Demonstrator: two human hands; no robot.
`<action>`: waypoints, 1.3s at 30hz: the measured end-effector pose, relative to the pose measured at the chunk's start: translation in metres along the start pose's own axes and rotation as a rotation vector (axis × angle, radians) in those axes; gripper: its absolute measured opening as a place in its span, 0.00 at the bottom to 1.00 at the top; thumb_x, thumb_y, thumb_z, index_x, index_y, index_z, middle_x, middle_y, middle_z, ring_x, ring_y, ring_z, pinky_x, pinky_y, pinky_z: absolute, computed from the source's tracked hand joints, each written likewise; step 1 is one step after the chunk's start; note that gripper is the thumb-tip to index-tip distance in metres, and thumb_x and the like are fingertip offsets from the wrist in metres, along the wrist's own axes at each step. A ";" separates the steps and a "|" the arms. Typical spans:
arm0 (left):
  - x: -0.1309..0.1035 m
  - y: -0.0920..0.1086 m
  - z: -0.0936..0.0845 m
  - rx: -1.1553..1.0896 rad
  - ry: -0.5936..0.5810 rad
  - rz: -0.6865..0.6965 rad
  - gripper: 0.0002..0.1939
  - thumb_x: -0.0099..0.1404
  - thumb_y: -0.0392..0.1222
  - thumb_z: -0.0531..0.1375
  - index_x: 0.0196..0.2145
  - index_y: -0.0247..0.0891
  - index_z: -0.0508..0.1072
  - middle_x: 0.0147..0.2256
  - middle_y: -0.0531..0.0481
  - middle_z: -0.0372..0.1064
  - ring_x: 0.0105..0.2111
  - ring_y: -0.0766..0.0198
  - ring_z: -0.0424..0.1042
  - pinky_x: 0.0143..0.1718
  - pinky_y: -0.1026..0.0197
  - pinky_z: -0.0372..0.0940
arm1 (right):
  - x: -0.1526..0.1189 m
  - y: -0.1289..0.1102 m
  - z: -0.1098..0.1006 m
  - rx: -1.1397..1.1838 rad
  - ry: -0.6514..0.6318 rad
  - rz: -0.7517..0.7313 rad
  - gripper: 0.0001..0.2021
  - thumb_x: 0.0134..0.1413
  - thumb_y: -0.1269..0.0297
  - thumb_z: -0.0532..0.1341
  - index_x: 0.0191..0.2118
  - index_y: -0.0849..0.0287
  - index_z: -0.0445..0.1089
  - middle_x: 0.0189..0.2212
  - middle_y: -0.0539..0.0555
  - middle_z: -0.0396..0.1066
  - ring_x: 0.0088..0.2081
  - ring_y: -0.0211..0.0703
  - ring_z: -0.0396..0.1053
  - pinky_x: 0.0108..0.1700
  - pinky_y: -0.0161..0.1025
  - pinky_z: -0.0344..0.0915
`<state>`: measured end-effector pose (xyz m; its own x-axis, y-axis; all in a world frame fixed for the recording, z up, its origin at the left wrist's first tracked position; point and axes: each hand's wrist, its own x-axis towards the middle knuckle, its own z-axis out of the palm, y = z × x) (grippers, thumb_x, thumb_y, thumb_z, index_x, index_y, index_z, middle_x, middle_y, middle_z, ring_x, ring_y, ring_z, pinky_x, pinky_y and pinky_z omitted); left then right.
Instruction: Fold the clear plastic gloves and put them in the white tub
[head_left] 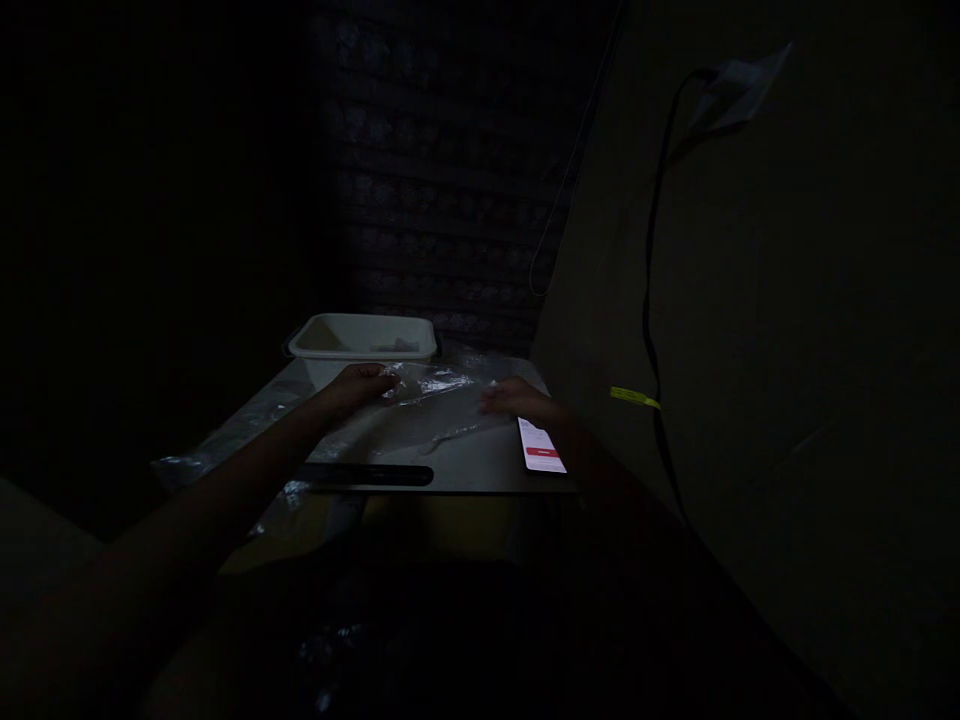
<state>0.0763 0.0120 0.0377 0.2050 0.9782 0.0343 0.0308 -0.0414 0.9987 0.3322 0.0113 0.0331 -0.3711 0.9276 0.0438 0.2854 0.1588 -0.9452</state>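
Between my two hands a clear plastic bag (442, 400) is stretched out above a small white table (480, 470). My left hand (360, 385) is closed on the bag's left end, with thumb and fingers pinched. At the right end, my right hand (517, 397) grips it in the same way. Just behind the left hand stands a white plastic bin (315, 355) with something pale inside that I cannot make out. A lit phone (541, 447) lies on the table below my right hand, partly covered by the wrist.
More clear plastic (247, 430) lies over the table's left edge. A dark bar (367, 475) runs along the front edge. On the right wall hangs a black cable (649, 300) with a yellow tag (634, 397). A patterned blind (442, 170) is behind; the room is very dark.
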 end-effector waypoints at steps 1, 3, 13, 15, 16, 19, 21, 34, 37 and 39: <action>0.000 0.000 -0.001 -0.020 -0.038 -0.010 0.10 0.40 0.42 0.61 0.20 0.33 0.68 0.21 0.52 0.66 0.22 0.68 0.65 0.25 0.64 0.61 | 0.000 -0.001 0.001 0.016 0.002 -0.010 0.06 0.29 0.66 0.62 0.20 0.63 0.67 0.18 0.47 0.66 0.23 0.32 0.62 0.28 0.32 0.57; -0.002 0.001 -0.002 -0.048 -0.188 -0.079 0.11 0.42 0.43 0.60 0.24 0.33 0.70 0.26 0.48 0.68 0.27 0.63 0.67 0.29 0.61 0.62 | 0.002 -0.004 0.005 0.083 0.004 -0.028 0.06 0.33 0.65 0.60 0.21 0.63 0.67 0.17 0.47 0.64 0.22 0.31 0.61 0.27 0.32 0.57; -0.001 0.003 0.021 0.027 -0.302 -0.039 0.07 0.44 0.41 0.60 0.21 0.33 0.69 0.19 0.52 0.65 0.19 0.71 0.63 0.23 0.67 0.57 | -0.005 -0.019 0.012 0.042 -0.228 0.053 0.08 0.32 0.66 0.61 0.25 0.64 0.67 0.17 0.46 0.63 0.19 0.28 0.59 0.22 0.28 0.56; 0.000 0.003 0.019 0.005 -0.221 0.004 0.08 0.43 0.41 0.60 0.20 0.32 0.69 0.20 0.52 0.65 0.20 0.72 0.62 0.23 0.68 0.56 | -0.007 -0.016 0.007 0.013 -0.185 0.090 0.08 0.31 0.66 0.62 0.22 0.64 0.66 0.15 0.46 0.62 0.18 0.28 0.58 0.19 0.28 0.53; 0.000 0.003 0.018 0.005 -0.190 0.015 0.08 0.42 0.40 0.60 0.20 0.32 0.69 0.19 0.52 0.65 0.20 0.72 0.62 0.22 0.68 0.56 | -0.006 -0.014 0.004 0.022 -0.139 0.099 0.08 0.32 0.65 0.61 0.21 0.64 0.65 0.14 0.46 0.62 0.17 0.28 0.57 0.18 0.27 0.52; 0.002 0.003 0.013 0.080 -0.133 0.031 0.08 0.41 0.41 0.60 0.19 0.33 0.68 0.16 0.55 0.62 0.17 0.73 0.58 0.18 0.69 0.52 | -0.003 -0.008 -0.001 0.109 0.020 0.089 0.07 0.33 0.64 0.60 0.20 0.63 0.64 0.16 0.47 0.62 0.16 0.26 0.56 0.17 0.27 0.51; 0.007 0.002 0.011 0.178 -0.105 0.041 0.07 0.41 0.41 0.60 0.17 0.34 0.68 0.14 0.56 0.60 0.15 0.74 0.56 0.17 0.69 0.51 | 0.001 -0.005 -0.002 0.137 0.101 0.077 0.06 0.34 0.64 0.60 0.21 0.62 0.65 0.18 0.48 0.64 0.16 0.26 0.56 0.16 0.27 0.50; 0.024 0.020 0.035 0.378 0.202 0.381 0.10 0.44 0.43 0.57 0.23 0.32 0.69 0.22 0.50 0.66 0.23 0.65 0.67 0.23 0.65 0.60 | -0.001 -0.033 -0.007 -0.118 0.650 -0.289 0.06 0.40 0.63 0.55 0.25 0.60 0.65 0.24 0.50 0.65 0.25 0.36 0.62 0.25 0.34 0.56; 0.017 0.023 0.038 0.315 0.208 0.490 0.12 0.45 0.44 0.57 0.25 0.31 0.68 0.26 0.48 0.67 0.27 0.65 0.66 0.29 0.64 0.61 | -0.021 -0.041 -0.009 -0.383 0.740 -0.530 0.07 0.42 0.63 0.54 0.27 0.58 0.67 0.28 0.52 0.66 0.33 0.40 0.61 0.35 0.39 0.55; 0.013 0.019 0.035 0.378 0.176 0.499 0.12 0.46 0.45 0.57 0.25 0.32 0.68 0.27 0.48 0.67 0.27 0.66 0.66 0.31 0.64 0.61 | -0.037 -0.042 -0.007 -0.592 0.722 -0.611 0.07 0.43 0.63 0.54 0.26 0.56 0.67 0.28 0.51 0.66 0.36 0.42 0.60 0.40 0.42 0.52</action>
<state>0.1142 0.0165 0.0556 0.1215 0.8401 0.5287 0.3220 -0.5372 0.7796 0.3399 -0.0274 0.0731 -0.0470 0.5864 0.8087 0.6779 0.6133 -0.4053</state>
